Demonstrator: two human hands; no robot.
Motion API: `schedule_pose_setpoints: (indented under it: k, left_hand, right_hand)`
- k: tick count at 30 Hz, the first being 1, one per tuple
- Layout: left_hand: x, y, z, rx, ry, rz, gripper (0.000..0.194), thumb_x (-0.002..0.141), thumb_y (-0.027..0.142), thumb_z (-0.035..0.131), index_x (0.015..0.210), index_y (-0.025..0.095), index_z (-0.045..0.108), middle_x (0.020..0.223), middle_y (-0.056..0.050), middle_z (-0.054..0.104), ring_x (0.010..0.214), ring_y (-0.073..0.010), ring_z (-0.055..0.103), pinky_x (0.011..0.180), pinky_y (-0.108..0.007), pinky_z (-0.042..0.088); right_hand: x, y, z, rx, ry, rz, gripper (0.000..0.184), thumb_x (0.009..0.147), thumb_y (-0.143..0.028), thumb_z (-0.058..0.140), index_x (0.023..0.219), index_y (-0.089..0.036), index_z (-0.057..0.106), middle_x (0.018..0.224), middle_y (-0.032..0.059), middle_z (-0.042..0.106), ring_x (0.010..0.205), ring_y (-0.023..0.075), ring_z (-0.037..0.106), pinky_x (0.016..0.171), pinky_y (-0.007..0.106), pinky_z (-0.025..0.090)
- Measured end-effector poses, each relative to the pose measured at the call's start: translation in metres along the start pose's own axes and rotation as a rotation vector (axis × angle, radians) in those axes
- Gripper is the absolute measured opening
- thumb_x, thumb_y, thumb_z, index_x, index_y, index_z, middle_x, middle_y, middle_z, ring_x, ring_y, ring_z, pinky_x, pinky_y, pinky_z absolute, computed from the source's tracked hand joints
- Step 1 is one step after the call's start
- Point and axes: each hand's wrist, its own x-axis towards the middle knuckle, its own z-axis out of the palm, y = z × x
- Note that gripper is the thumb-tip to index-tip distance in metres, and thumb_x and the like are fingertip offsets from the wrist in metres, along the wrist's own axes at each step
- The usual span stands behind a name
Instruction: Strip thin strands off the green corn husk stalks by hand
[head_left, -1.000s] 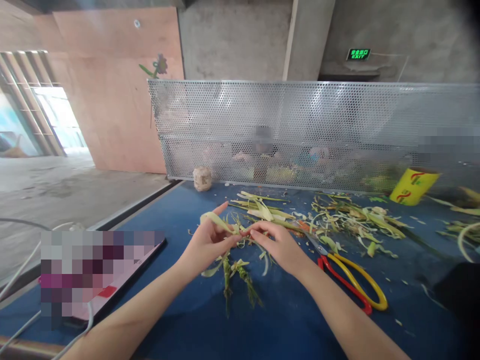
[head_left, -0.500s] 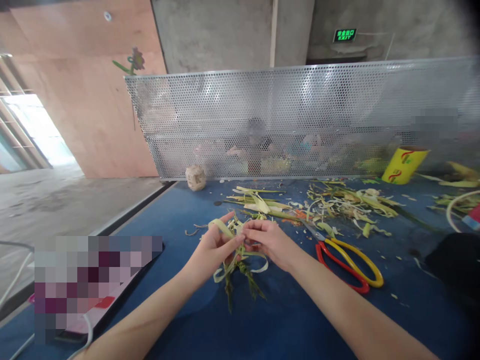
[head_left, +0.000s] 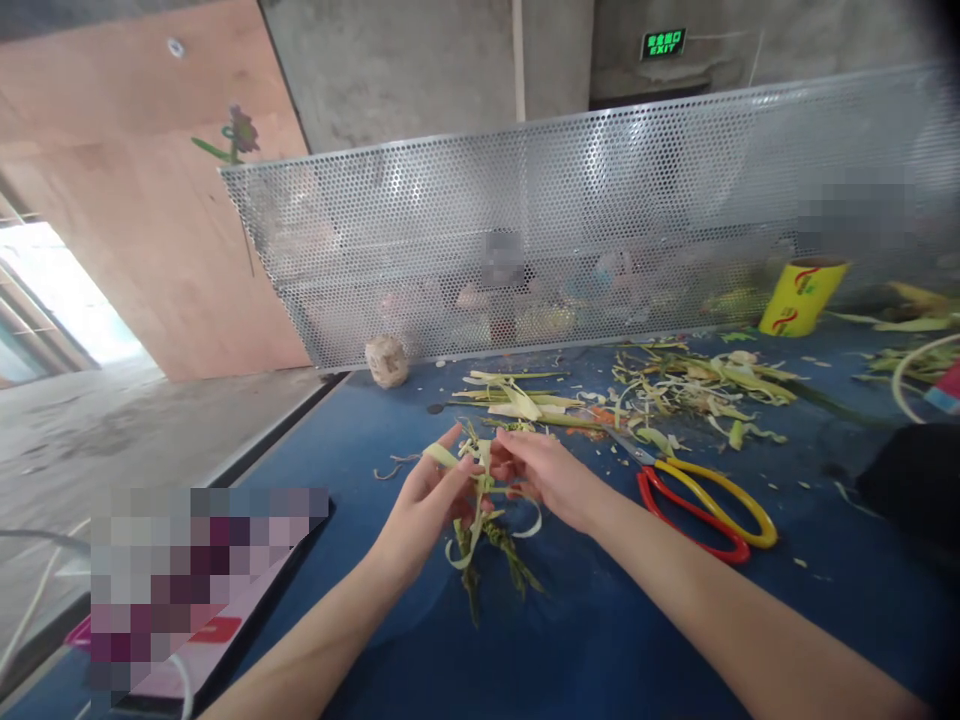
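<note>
In front of me is a small bundle of pale green leaf strips (head_left: 482,472), perhaps husk, with loose ends curling out. Two dark green seedy sprigs (head_left: 514,562) hang from its lower side. My left hand (head_left: 426,492) grips the bundle from the left, thumb on top, a broad strip lying over the index finger. On the other side my right hand (head_left: 551,475) has its fingers curled around the strips; its fingertips are partly hidden. Scissors (head_left: 705,500) with one red and one yellow handle lie beside my right forearm, blades toward the scraps.
Leaf scraps (head_left: 705,385) and longer strips (head_left: 525,400) litter the blue tabletop (head_left: 600,620). A perforated metal screen (head_left: 420,240) stands along the back. Also here are a yellow roll (head_left: 804,298), a pale round lump (head_left: 387,361), a blurred-out tablet-like object (head_left: 214,630) and a black item (head_left: 911,500).
My right fingers have loosened from their tight pinch and shifted slightly away from the left thumb. The bundle stays between both hands. The camera view has tilted.
</note>
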Motion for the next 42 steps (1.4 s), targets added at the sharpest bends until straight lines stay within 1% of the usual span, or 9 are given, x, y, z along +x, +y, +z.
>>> schedule_pose_setpoints:
  k: [3,6,12,14,20,25,29,34,42]
  left_hand:
    - [0.001,0.000,-0.002,0.015,0.026,0.054,0.075,0.065,0.030,0.066,0.129,0.018,0.029,0.056,0.003,0.058,0.049,-0.0120,0.056,0.041,-0.019,0.038]
    - [0.001,0.002,-0.002,0.062,0.051,0.103,0.076,0.065,0.027,0.067,0.129,0.015,0.029,0.048,0.006,0.054,0.047,-0.0104,0.054,0.042,-0.018,0.037]
    - [0.004,0.004,-0.003,-0.043,0.130,0.103,0.078,0.064,0.020,0.068,0.130,0.017,0.026,0.073,-0.002,0.067,0.061,-0.0118,0.060,0.048,-0.020,0.042]
    - [0.005,0.003,-0.004,-0.069,0.127,0.118,0.081,0.062,0.015,0.069,0.130,0.017,0.025,0.076,-0.003,0.068,0.067,-0.0134,0.062,0.054,-0.021,0.045]
    - [0.007,-0.002,-0.007,-0.034,0.104,0.175,0.085,0.061,0.014,0.069,0.131,0.016,0.020,0.071,-0.001,0.069,0.092,-0.0182,0.061,0.071,-0.027,0.048]
    - [0.008,-0.005,-0.005,-0.060,0.089,0.194,0.091,0.059,0.012,0.071,0.132,0.017,0.016,0.074,0.000,0.070,0.086,-0.0169,0.063,0.083,-0.033,0.046]
    - [0.007,-0.004,-0.003,-0.091,0.105,0.201,0.088,0.061,0.013,0.070,0.132,0.018,0.018,0.072,-0.001,0.070,0.093,-0.0191,0.061,0.082,-0.035,0.047]
    - [0.006,-0.004,-0.002,-0.111,0.101,0.235,0.083,0.063,0.012,0.068,0.131,0.018,0.021,0.068,-0.001,0.070,0.096,-0.0190,0.059,0.084,-0.034,0.046]
    - [0.006,0.009,-0.005,-0.163,0.190,0.242,0.081,0.058,0.009,0.071,0.127,0.013,0.028,0.085,-0.007,0.070,0.081,-0.0190,0.065,0.087,-0.034,0.044]
  right_hand:
    - [-0.001,0.001,0.004,-0.034,-0.106,0.032,0.033,0.069,-0.051,0.056,0.074,-0.018,0.054,0.070,0.0004,0.053,0.056,0.0091,0.048,0.048,0.021,0.035]
    - [-0.002,0.003,0.005,-0.193,-0.114,-0.054,0.030,0.074,-0.049,0.051,0.076,-0.019,0.053,0.072,0.0011,0.052,0.056,0.0099,0.047,0.050,0.023,0.036]
    - [-0.014,-0.003,0.005,-0.926,0.240,-0.778,0.016,0.074,-0.035,0.054,0.077,-0.019,0.049,0.081,0.0035,0.052,0.080,0.0169,0.048,0.073,0.031,0.037]
    - [-0.019,-0.003,0.008,-1.110,0.276,-0.882,0.016,0.074,-0.034,0.055,0.071,-0.019,0.050,0.079,0.0031,0.053,0.083,0.0179,0.048,0.078,0.033,0.033]
    - [-0.017,0.006,0.013,-1.310,0.258,-0.776,0.026,0.072,-0.041,0.057,0.060,-0.018,0.055,0.057,-0.0015,0.052,0.063,0.0138,0.049,0.067,0.031,0.028]
    - [-0.012,0.009,0.012,-1.209,0.228,-0.674,0.025,0.074,-0.027,0.055,0.052,-0.017,0.052,0.053,-0.0022,0.053,0.058,0.0115,0.051,0.065,0.027,0.030]
    - [-0.011,0.010,0.013,-1.079,0.202,-0.636,0.020,0.074,-0.030,0.056,0.059,-0.017,0.056,0.057,-0.0012,0.056,0.056,0.0112,0.050,0.057,0.023,0.033]
    - [-0.010,0.015,0.017,-1.068,0.150,-0.659,0.020,0.076,-0.021,0.052,0.057,-0.017,0.058,0.057,-0.0005,0.057,0.057,0.0111,0.051,0.058,0.023,0.033]
    - [-0.012,0.016,0.020,-0.994,0.019,-0.670,0.018,0.079,-0.018,0.045,0.066,-0.017,0.057,0.059,-0.0007,0.054,0.056,0.0104,0.047,0.055,0.022,0.035]
